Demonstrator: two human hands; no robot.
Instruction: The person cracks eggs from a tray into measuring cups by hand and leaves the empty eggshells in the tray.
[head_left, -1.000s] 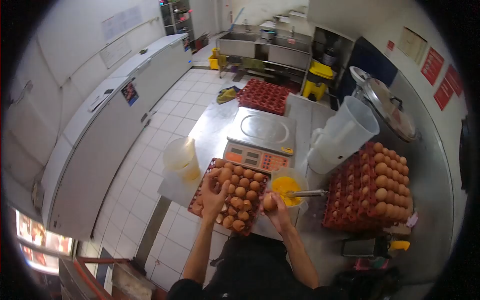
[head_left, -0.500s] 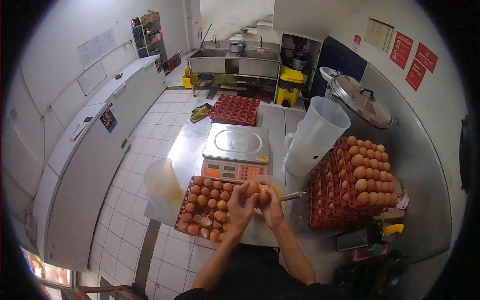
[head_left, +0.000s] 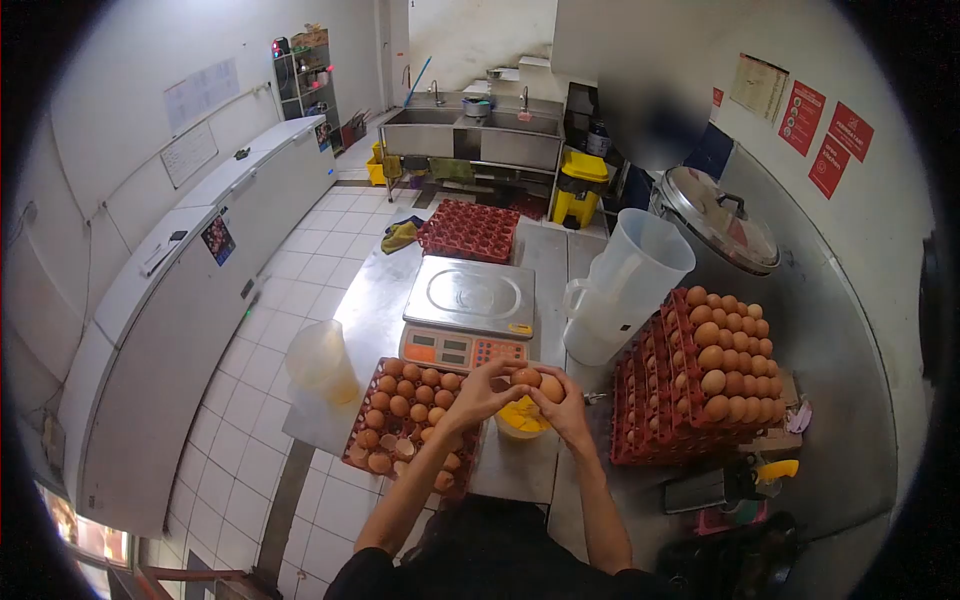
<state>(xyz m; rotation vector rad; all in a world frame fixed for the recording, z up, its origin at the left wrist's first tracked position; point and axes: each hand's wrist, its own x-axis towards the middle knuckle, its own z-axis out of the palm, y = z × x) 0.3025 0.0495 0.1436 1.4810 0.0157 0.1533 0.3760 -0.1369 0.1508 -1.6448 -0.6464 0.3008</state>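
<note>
Over a container of yellow beaten egg [head_left: 524, 416], my left hand [head_left: 484, 392] holds a brown egg [head_left: 525, 377]. Close beside it, my right hand [head_left: 567, 411] grips another brown egg [head_left: 551, 388], and the two eggs are side by side, seemingly touching. Part of the whisk handle [head_left: 596, 398] shows to the right of my right hand. Left of the container lies a red tray [head_left: 350, 447] with several whole eggs and some broken shells [head_left: 404, 448]. My left forearm hides part of that tray.
Behind the tray stands a scale [head_left: 468, 296], with empty red trays [head_left: 468, 230] beyond. A cloudy plastic jug [head_left: 322, 364] is at the left, a tall clear pitcher [head_left: 628, 285] at the right. Stacked egg trays [head_left: 650, 390] stand further right, before a large lidded pot [head_left: 718, 220].
Both hands have come together with their eggs, my left hand moving over from the tray. They are now above the container, and the view has shifted.
</note>
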